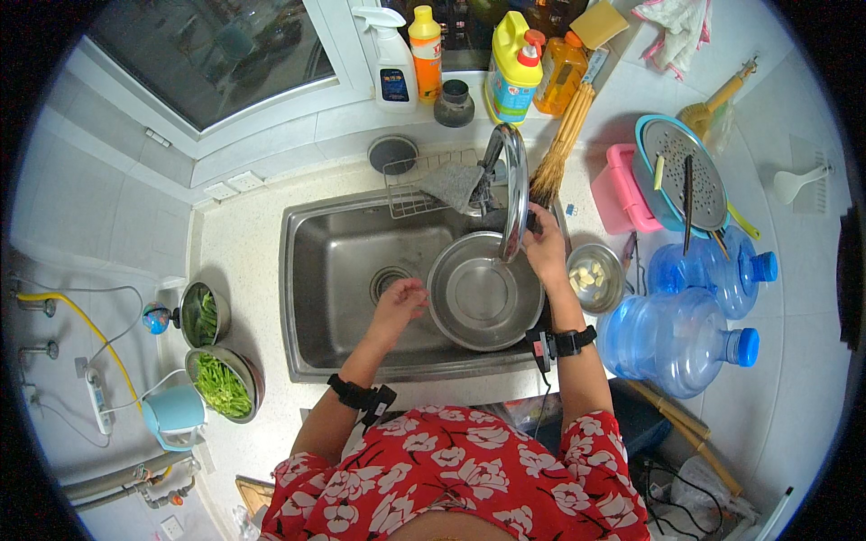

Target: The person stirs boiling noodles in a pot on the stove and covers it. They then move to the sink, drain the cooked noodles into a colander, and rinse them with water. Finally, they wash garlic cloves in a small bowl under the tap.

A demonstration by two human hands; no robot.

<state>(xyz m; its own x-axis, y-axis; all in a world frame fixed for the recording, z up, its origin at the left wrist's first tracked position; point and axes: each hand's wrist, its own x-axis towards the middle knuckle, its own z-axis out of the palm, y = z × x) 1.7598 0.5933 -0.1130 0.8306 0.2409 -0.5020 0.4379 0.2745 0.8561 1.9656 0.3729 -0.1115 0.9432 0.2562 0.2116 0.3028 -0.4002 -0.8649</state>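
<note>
A shallow round metal basin [484, 297] rests in the right part of the stainless steel sink [325, 304]. Just left of its rim, my left hand [401, 304] hovers over the sink with its fingers loosely bent and nothing in them. At the right of the curved chrome faucet [516, 182] is my right hand [543, 247], its fingers raised beside the spout; whether they touch the metal or a dark thing behind it, I cannot tell. A small metal bowl [595, 274] with peeled garlic cloves stands right of my right forearm.
Behind the sink are a wire rack [413, 206] with a grey cloth [454, 186], a bamboo brush [565, 149] and cleaning bottles [516, 74]. Large water bottles [663, 338] and a pink container [619, 189] stand right. Bowls of cut green vegetables [220, 385] are at the left.
</note>
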